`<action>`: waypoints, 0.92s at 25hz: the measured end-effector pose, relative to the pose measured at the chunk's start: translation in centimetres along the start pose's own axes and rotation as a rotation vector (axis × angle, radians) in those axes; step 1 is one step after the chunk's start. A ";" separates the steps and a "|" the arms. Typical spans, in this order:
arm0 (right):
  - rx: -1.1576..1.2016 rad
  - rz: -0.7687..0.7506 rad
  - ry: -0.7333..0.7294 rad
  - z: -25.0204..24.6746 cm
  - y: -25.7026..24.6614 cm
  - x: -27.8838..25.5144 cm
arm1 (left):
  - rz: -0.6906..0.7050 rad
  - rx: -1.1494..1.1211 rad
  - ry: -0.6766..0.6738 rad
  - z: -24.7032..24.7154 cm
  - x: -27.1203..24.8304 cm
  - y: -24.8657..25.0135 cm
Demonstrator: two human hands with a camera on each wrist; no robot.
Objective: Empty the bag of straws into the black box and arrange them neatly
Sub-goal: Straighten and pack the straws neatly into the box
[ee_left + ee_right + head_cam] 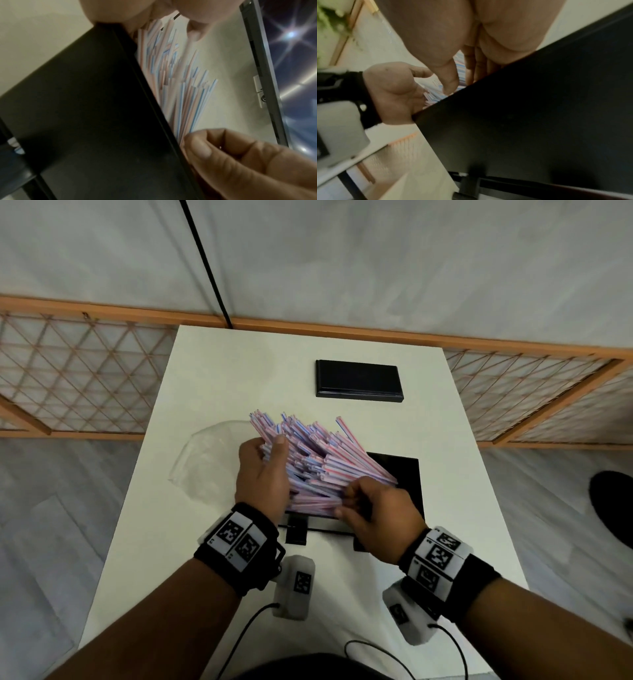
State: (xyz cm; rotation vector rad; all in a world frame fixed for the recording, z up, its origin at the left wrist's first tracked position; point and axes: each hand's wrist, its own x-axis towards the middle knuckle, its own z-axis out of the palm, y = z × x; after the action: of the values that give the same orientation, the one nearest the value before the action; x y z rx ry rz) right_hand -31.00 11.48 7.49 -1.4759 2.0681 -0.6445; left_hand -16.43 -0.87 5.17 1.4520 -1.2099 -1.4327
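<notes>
Over the black box (407, 474), near the middle of the white table (212, 364), a thick bundle of striped straws (308, 453) is being held at a slant, its lower ends dipping into the box and its upper ends fanning up and away toward the far left. The slant is probably being used so that the straws can be slid down into the box together rather than dropped loose. The left hand (263, 474) is being wrapped around the upper left side of the bundle, thumb pressed across the straws, which seems to be keeping the fan from spilling sideways onto the table. The right hand (376, 511) is being curled around the lower ends at the near edge of the box, fingers closed on them, apparently so that the ends are evened up (the tips are still plainly staggered in the left wrist view). Just left of the left hand, the clear plastic bag (205, 457) is lying flat and looks empty, so the emptying part is judged as done and the arranging as under way. Farther back a black lid (358, 380) is lying well apart from the box, presumably set there to leave the opening free.
</notes>
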 end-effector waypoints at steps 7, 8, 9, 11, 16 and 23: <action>-0.309 -0.071 -0.043 -0.2 1.4 -0.3 | -0.032 0.175 -0.101 -0.9 -0.8 -0.1; -0.327 -0.064 -0.110 -0.1 1.4 -0.3 | -0.018 0.170 -0.097 -0.8 -1.1 0.0; -0.320 -0.064 -0.171 0.0 1.4 -0.4 | -0.011 0.160 -0.090 -0.8 -1.2 0.1; -0.275 -0.077 -0.174 0.1 1.6 -0.3 | 0.001 0.133 -0.062 -0.7 -1.0 0.2; -0.298 0.077 -0.050 -0.4 2.7 0.0 | -0.049 0.090 -0.029 -1.1 -0.5 -0.3; -0.298 -0.056 -0.147 -0.9 2.4 0.6 | -0.063 0.045 -0.090 -0.7 -1.4 0.1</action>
State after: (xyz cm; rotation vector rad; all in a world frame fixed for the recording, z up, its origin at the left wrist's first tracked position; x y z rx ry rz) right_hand -33.48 11.65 6.57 -1.6939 2.0797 -0.2446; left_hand -15.69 0.40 5.73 1.4817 -1.2691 -1.5361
